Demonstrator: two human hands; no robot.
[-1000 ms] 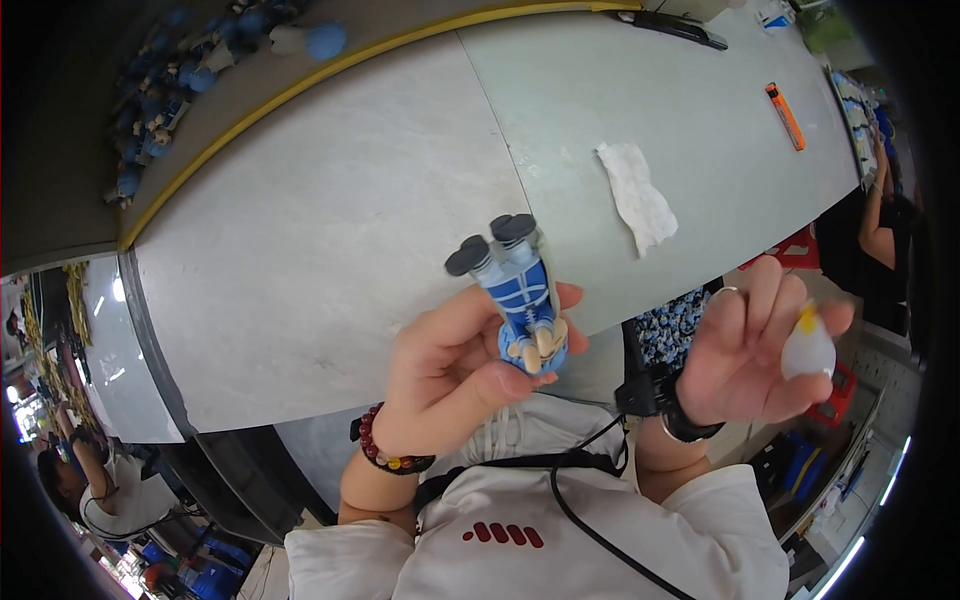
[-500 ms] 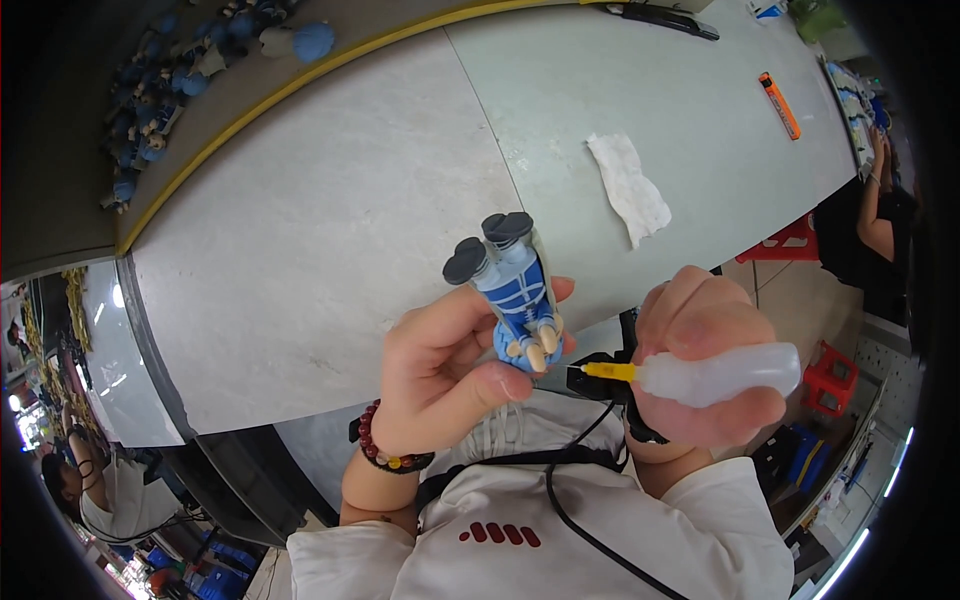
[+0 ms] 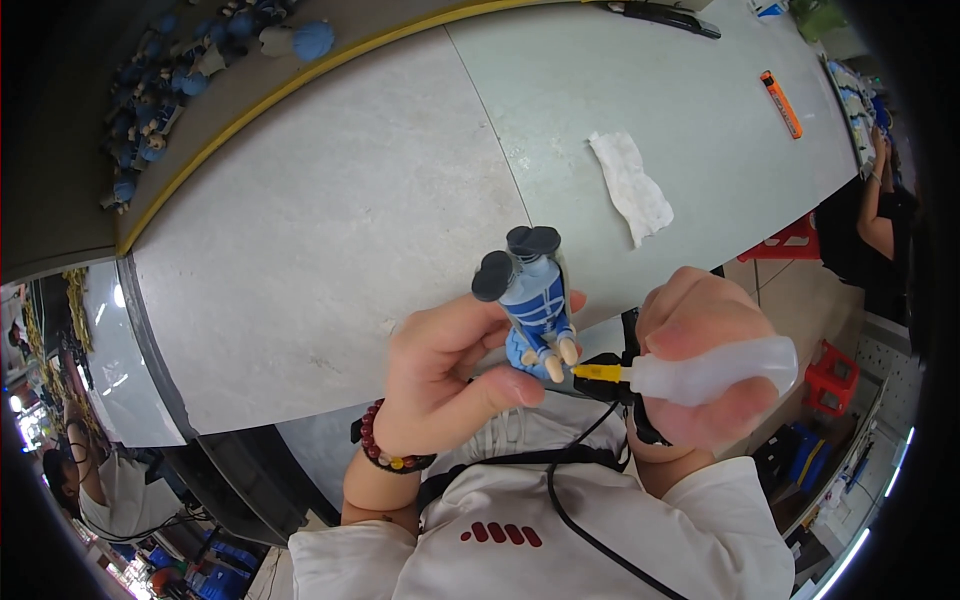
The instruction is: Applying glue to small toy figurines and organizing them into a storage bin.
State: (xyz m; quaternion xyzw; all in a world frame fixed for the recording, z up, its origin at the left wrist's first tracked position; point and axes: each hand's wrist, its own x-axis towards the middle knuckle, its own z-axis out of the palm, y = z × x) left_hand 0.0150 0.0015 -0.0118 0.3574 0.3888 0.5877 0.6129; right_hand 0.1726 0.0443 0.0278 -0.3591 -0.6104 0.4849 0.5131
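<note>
At the near edge of the bench [image 3: 300,250], I am seeing the left hand [image 3: 432,372] holding the blue figurine [image 3: 540,305], feet pointing away from the wearer, fingers clamping its head end. Since half a second ago, the figurine is sitting farther right, its small hands nearing the yellow nozzle [image 3: 602,373]; I cannot tell whether they are touching. Right-hand [image 3: 700,325] fingers are gripping the whitish squeeze bottle [image 3: 715,376], which is hardly shifting.

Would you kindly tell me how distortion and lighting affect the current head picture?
Head view: the yellow strip bows and the corners fall dark; head view: the light strips at lower right look blown out; head view: the figurine in the left hand reads clearly.
</note>
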